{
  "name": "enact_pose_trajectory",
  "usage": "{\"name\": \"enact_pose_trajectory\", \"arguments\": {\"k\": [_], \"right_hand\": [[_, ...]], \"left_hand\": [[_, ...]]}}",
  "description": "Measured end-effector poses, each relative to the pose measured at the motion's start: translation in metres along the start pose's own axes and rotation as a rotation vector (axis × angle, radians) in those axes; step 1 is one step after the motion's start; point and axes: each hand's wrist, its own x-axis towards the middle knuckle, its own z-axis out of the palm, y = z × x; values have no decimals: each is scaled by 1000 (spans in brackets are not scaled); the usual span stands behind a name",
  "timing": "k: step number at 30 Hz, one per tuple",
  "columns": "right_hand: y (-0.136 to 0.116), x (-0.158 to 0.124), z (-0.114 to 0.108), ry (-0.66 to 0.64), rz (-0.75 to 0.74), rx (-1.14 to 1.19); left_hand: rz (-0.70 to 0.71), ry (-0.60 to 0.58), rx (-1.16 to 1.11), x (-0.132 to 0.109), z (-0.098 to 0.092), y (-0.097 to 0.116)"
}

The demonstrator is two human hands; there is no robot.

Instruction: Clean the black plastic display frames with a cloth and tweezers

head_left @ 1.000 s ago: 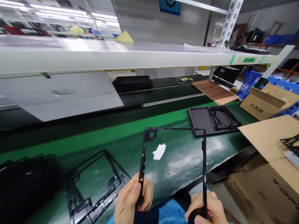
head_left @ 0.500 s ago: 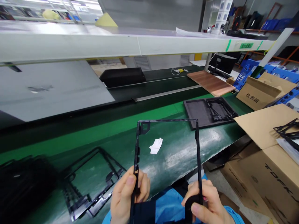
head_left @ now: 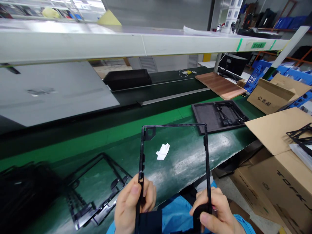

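A thin black plastic frame [head_left: 174,125] stands upright in front of me over the green bench [head_left: 190,162]. My left hand [head_left: 133,204] pinches its left rail, thumb on the near side. Gripping the right rail near its lower end is my right hand [head_left: 214,211]. Through the frame's opening a crumpled white scrap [head_left: 162,151] shows, lying on the bench surface.
Black frames [head_left: 95,191] lie stacked on the bench at the left. At the right stands a black tray [head_left: 207,118] with frame parts. Open cardboard boxes [head_left: 280,182] stand to the right, one bearing black frames [head_left: 301,136]. A white shelf [head_left: 146,44] runs overhead.
The frame and both hands have stayed nearly still in view since half a second ago; before that the view shifted a little, sliding the scene leftward and down.
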Motion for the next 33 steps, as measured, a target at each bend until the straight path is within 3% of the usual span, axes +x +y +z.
{"name": "enact_pose_trajectory", "arguments": {"k": [4, 7, 9, 11, 12, 13, 15, 18, 20, 21, 23, 27, 30, 33], "right_hand": [[6, 4, 0, 11, -41, -37], [11, 9, -6, 63, -77, -96], [13, 12, -14, 62, -80, -173], [10, 15, -25, 13, -94, -263], [8, 17, -29, -16, -104, -305], [4, 19, -33, -42, -120, -339], [-4, 24, -37, -103, -148, -384], [-17, 30, -39, -161, -170, -401], [-23, 30, -39, -184, -178, -400], [-24, 29, -40, -193, -179, -404], [-25, 25, -42, -208, -185, -417], [-21, 19, -43, -118, -223, -404], [-19, 20, -42, -199, -254, -346], [-21, 23, -41, -270, -232, -318]], "left_hand": [[15, -155, -53, 5, -14, -8], [114, -251, -52, 25, -25, -3], [294, -225, 24, 47, -33, 10], [536, 4, 116, 66, -41, 31], [629, 55, 165, 72, -43, 43], [702, 75, 243, 75, -43, 56], [772, -8, 557, 71, -34, 81], [651, -297, 935, 60, -2, 109], [485, -544, 1001, 58, 19, 120], [414, -606, 994, 59, 27, 125], [299, -670, 943, 62, 36, 132], [122, -745, 800, 63, 37, 141], [-17, -787, 687, 60, 37, 146], [-58, -791, 646, 58, 41, 148]]}}
